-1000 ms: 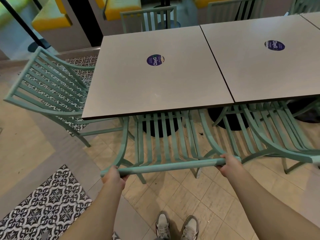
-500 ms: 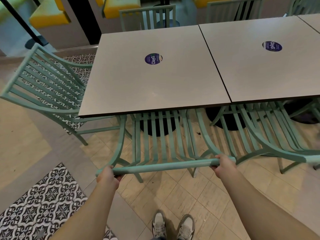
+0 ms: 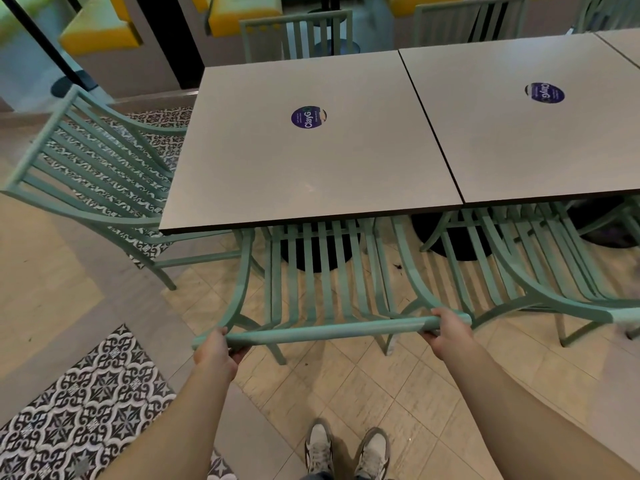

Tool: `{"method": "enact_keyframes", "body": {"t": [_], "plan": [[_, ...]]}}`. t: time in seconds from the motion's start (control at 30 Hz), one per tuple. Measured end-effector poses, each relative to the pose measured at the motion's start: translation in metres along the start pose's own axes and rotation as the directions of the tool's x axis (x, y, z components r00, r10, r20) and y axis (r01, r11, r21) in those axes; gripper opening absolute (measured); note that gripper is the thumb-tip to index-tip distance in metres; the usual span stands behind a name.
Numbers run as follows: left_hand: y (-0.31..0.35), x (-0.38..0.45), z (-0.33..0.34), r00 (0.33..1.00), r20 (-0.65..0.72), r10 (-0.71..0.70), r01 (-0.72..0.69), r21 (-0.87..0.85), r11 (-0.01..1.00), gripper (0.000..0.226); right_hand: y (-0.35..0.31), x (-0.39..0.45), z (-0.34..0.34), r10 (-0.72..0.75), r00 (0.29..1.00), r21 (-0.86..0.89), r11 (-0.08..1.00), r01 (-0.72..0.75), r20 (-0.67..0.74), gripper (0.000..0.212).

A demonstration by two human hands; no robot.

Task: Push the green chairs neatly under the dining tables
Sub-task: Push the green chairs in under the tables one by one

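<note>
A green slatted chair point(image 3: 325, 330) stands in front of me with its seat under the grey dining table point(image 3: 304, 168). My left hand point(image 3: 214, 353) grips the left end of its top rail and my right hand point(image 3: 446, 332) grips the right end. Another green chair point(image 3: 93, 174) stands at the table's left end, its seat partly under the top. A third green chair point(image 3: 540, 292) stands to the right, tucked under the second grey table point(image 3: 540, 143).
More green chairs point(image 3: 298, 36) line the far side of the tables. Yellow booth seats point(image 3: 100, 32) are beyond them. Black round table bases point(image 3: 318, 254) sit under the tops. Patterned floor tiles point(image 3: 86, 410) lie at lower left; my shoes point(image 3: 346, 448) are below the chair.
The chair's top rail and both hands sit a little closer to the table edge than a second ago; the grip has not changed.
</note>
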State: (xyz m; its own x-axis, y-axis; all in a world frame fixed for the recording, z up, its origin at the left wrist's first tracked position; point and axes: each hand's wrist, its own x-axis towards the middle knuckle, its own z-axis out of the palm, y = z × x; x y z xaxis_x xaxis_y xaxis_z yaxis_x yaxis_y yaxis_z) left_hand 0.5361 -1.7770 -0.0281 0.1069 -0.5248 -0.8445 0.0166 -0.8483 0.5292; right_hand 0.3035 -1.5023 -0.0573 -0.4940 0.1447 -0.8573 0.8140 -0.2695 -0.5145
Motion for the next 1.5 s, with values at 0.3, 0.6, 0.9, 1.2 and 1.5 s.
{"method": "enact_keyframes", "body": {"t": [0.3, 0.6, 0.9, 1.2, 1.5], "plan": [[0.000, -0.003, 0.002, 1.000, 0.031, -0.007, 0.006, 0.029, 1.000, 0.041, -0.007, 0.000, 0.000, 0.014, 0.999, 0.000, 1.000, -0.015, 0.032, 0.051], [0.001, 0.000, 0.004, 1.000, 0.015, -0.012, 0.011, 0.022, 1.000, 0.042, -0.011, -0.001, 0.001, 0.004, 1.000, 0.017, 1.000, -0.004, 0.009, 0.052], [0.010, 0.011, -0.013, 0.981, -0.126, 0.148, -0.110, 0.265, 0.958, 0.067, -0.017, -0.006, -0.009, -0.058, 0.998, -0.021, 0.998, 0.058, 0.017, 0.048], [0.033, 0.002, 0.019, 0.604, 0.545, 0.581, -0.693, 0.720, 0.045, 0.046, -0.012, -0.024, -0.028, -0.571, 0.805, -0.715, 0.496, 0.493, 0.160, 0.059], [-0.050, -0.066, 0.093, 0.159, 0.965, 0.207, -0.721, 0.257, -0.644, 0.040, -0.034, -0.024, -0.110, -0.640, 0.669, -0.851, 0.046, 0.523, 0.377, 0.050]]}}
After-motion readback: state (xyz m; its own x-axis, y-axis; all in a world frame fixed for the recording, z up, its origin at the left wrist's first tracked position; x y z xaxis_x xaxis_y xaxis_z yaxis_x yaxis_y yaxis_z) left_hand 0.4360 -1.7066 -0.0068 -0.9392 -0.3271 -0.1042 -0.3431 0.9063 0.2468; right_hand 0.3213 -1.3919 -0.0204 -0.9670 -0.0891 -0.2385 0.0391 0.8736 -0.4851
